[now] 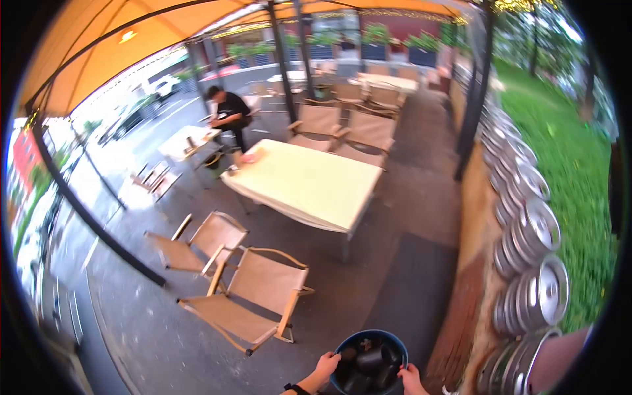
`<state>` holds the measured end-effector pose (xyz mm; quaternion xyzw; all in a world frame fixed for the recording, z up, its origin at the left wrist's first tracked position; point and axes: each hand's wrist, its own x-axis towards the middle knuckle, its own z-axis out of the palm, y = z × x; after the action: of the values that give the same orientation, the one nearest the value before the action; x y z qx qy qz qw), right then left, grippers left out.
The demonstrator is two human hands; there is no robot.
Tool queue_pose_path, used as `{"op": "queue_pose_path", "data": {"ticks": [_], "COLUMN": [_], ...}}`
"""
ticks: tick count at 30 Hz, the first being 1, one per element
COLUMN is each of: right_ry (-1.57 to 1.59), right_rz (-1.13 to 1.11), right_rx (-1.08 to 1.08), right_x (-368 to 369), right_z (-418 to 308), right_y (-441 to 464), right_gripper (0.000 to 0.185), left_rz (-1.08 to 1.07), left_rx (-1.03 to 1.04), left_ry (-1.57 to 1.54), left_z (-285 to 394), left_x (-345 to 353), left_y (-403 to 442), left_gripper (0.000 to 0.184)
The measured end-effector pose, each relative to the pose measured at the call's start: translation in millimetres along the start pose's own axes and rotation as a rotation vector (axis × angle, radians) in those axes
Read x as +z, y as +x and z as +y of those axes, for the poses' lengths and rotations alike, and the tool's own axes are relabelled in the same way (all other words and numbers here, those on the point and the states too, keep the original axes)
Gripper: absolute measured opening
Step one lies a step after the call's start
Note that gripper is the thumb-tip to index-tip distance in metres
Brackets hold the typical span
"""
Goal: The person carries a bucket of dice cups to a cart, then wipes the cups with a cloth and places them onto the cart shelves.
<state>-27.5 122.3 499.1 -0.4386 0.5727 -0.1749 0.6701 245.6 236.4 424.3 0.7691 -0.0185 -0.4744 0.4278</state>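
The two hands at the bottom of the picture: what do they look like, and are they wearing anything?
The left hand and right hand are ordinary human hands, with no gloves or sleeves in view. A black band circles the left wrist, perhaps a watch or bracelet; the right shows nothing worn.

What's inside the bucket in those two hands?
In the bucket are dark, rounded things and a small brownish bit, too blurry to name. They lie close together, so whatever is underneath is covered and can't be seen.
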Motion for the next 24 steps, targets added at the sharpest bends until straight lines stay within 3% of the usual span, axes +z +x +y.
{"op": "queue_pose_path", "data": {"ticks": [3, 5, 12, 13, 18, 20, 24], "right_ry": [-0.164, -0.169, -0.398, -0.487, -0.476, -0.545, -0.747], "right_rz": [-0.093, -0.171, -0.598, -0.711, -0.866, -0.956, -1.150], "right_rx": [-0.007, 0.036, 0.063, 0.100, 0.184, 0.186, 0.099], "right_x": [48.9, 91.0, 263.1, 284.2, 439.8, 505.2, 637.1], "right_z": [-29.4, -23.6, -15.9, -22.4, 14.3, 22.2, 27.0], "right_y": [-17.4, -16.5, -79.2, -103.6, -154.9, -181.1, -232.7], "right_gripper": [0.024, 0.018, 0.021, 0.029, 0.019, 0.019, 0.018], "left_rz": [0.044, 0.123, 0.480, 0.506, 0.624, 0.706, 0.825], "left_rx": [-0.067, -0.005, -0.068, -0.101, -0.260, -0.262, -0.248], "left_ry": [-0.226, -0.300, -0.469, -0.514, -0.593, -0.683, -0.975], "left_z": [-23.4, -49.4, -129.8, -130.9, -156.0, -194.1, -200.3], "left_x": [-63.4, -108.2, -264.9, -293.5, -438.1, -480.7, -575.0], "left_y": [-37.9, -65.3, -137.8, -153.5, -230.7, -238.2, -289.1], "left_gripper": [0.027, 0.028, 0.030, 0.030, 0.031, 0.031, 0.023]}}
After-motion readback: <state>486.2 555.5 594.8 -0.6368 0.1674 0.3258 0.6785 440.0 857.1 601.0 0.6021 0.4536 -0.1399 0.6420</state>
